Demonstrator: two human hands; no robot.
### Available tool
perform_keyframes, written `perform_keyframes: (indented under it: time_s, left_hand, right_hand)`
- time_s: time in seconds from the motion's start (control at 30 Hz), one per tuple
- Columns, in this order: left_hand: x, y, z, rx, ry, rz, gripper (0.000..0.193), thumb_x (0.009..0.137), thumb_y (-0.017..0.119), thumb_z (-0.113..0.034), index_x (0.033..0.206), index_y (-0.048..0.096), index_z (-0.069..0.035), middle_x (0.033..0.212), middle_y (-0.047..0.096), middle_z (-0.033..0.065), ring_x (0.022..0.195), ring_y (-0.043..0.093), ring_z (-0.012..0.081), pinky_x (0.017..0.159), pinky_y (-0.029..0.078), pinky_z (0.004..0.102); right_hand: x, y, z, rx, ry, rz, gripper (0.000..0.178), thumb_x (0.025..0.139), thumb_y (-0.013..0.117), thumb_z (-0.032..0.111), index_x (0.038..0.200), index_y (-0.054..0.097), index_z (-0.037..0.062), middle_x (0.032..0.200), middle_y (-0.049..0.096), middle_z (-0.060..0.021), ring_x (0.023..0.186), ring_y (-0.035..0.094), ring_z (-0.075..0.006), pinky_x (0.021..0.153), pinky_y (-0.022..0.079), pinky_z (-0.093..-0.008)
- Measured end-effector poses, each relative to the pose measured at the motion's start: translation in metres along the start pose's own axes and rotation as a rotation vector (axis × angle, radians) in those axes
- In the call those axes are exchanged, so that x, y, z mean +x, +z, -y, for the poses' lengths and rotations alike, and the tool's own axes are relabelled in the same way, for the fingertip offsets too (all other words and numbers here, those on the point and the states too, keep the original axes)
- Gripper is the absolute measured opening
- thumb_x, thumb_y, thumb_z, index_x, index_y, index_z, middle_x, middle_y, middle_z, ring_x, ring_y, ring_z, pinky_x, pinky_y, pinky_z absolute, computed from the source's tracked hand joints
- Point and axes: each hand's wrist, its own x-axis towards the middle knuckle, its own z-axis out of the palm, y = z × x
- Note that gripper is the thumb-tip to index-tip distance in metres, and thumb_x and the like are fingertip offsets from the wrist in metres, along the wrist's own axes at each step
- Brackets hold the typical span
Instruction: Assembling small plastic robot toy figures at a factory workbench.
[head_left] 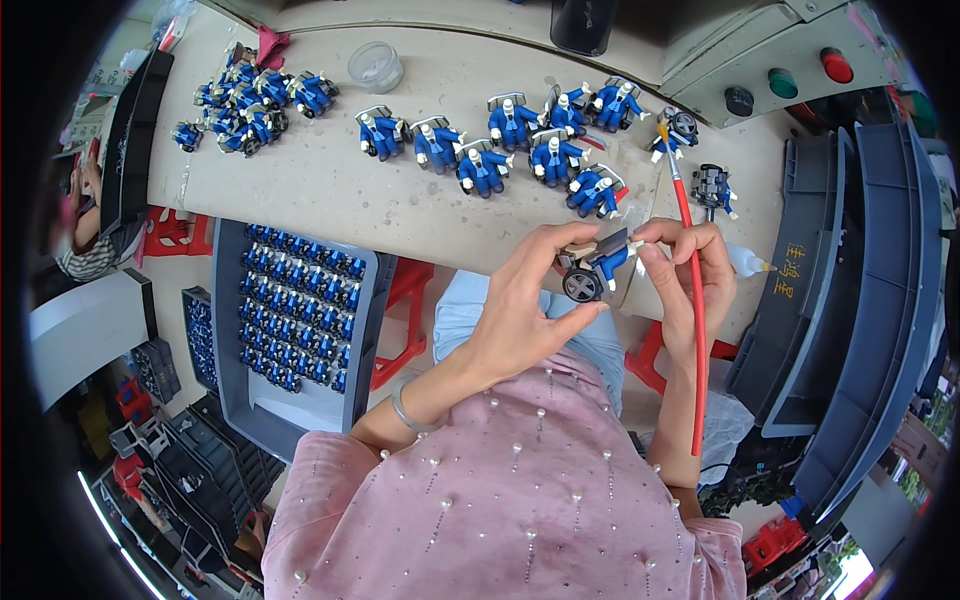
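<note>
Blue figurine (612, 263) handheld (yellow-lettered bin (788, 300)).

The left forearm (435, 392) slants from the near left toward the middle. The left hand (522, 308) curves into a C opening to the right, its index finger (560, 238) arched on the far side, its thumb (578, 319) stretched along the near side. The right forearm (677, 420) stands steeply from the near side; the right hand (702, 270) turns left, thumb (666, 278) and bent index finger (660, 231) nearly tip to tip

Fingers (655, 262) hide the held figurine (612, 264) — but only partly.
</note>
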Motion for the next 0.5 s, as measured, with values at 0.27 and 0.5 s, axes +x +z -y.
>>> perform_keyframes:
  time_s: [0.27, 0.5]
  left_hand:
    - [0.002, 0.000, -0.002, 0.012, 0.008, 0.003, 0.062, 0.065, 0.078, -0.004, 0.121, 0.053, -0.001, 0.116, 0.058, 0.0123, 0.104, 0.060, 0.0221, 0.085, 0.050, 0.0323]
    - [-0.001, 0.006, 0.007, -0.351, -0.080, 0.006, 0.073, 0.066, 0.080, -0.004, 0.130, 0.043, -0.004, 0.122, 0.052, 0.0125, 0.105, 0.055, 0.0204, 0.082, 0.048, 0.0306]
  right_hand:
    - [0.000, -0.003, 0.000, -0.004, -0.011, -0.028, 0.026, 0.082, 0.065, -0.005, 0.081, 0.043, 0.0081, 0.090, 0.064, -0.0130, 0.086, 0.060, -0.0144, 0.079, 0.045, -0.0271]
    - [-0.001, -0.004, 0.001, 0.048, -0.031, -0.035, 0.028, 0.082, 0.065, -0.006, 0.080, 0.041, 0.0089, 0.090, 0.065, -0.0156, 0.088, 0.061, -0.0155, 0.079, 0.045, -0.0270]
